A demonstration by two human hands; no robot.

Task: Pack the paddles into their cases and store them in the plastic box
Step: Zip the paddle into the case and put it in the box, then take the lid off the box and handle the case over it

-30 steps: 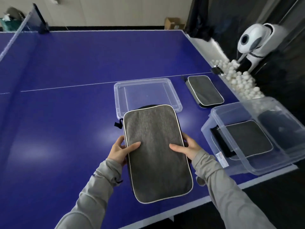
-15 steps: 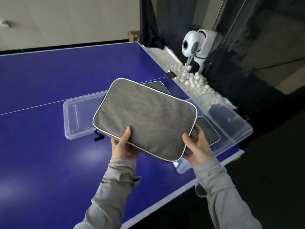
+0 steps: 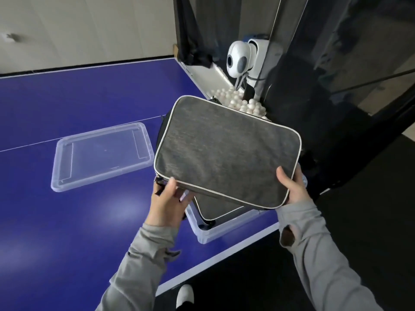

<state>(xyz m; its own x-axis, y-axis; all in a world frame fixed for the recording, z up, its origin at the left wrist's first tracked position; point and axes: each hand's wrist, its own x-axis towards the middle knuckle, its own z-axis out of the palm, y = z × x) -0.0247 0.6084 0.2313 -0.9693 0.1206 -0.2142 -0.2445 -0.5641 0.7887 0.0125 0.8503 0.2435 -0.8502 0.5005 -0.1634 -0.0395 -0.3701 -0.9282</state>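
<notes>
I hold a grey paddle case (image 3: 226, 151) with white piping flat in the air, above the clear plastic box (image 3: 215, 230) at the table's right edge. My left hand (image 3: 168, 203) grips its near left corner. My right hand (image 3: 292, 187) grips its near right corner. Inside the box lies another grey case (image 3: 220, 209), mostly hidden under the one I hold. Behind the held case a dark edge of a third case (image 3: 162, 129) shows on the table.
The box's clear lid (image 3: 101, 156) lies flat on the blue table (image 3: 67, 221) to the left. A white ball machine (image 3: 240, 57) and a heap of white balls (image 3: 242, 102) stand past the table's right side. Black netting hangs on the right. The table's near edge runs diagonally below the box.
Both hands lifted the case off the table and carried it right, turning it sideways; it now hovers over the plastic box. My view swung right.
</notes>
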